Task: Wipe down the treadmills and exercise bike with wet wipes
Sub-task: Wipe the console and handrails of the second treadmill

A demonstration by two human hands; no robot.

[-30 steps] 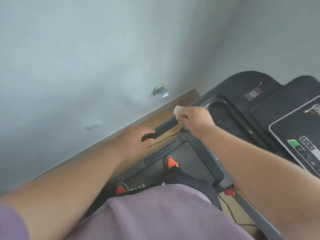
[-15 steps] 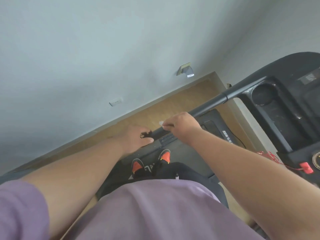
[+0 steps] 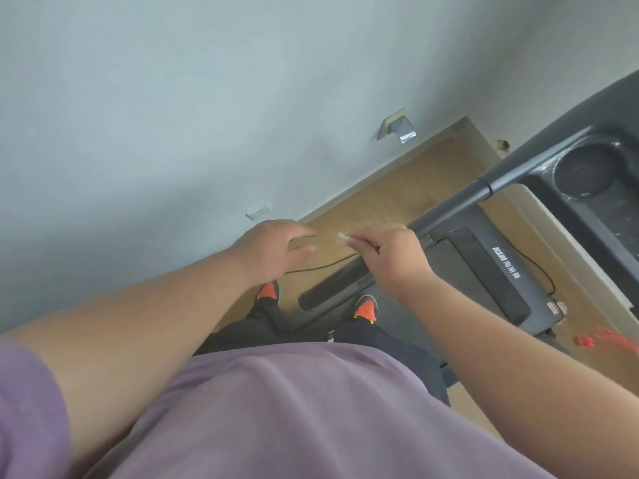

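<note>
White wet wipe (image 3: 342, 237) pinched in curled right hand (image 3: 394, 261) above long black foam-covered treadmill handrail (image 3: 397, 250), likely for wiping; left hand (image 3: 273, 250) hovers open beside the rail's end, holding nothing.

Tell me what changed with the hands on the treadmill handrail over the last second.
The left hand let go of the handrail end and now hangs open beside it. The right hand slid the wet wipe down the rail toward that end. It still pinches the wipe.
</note>
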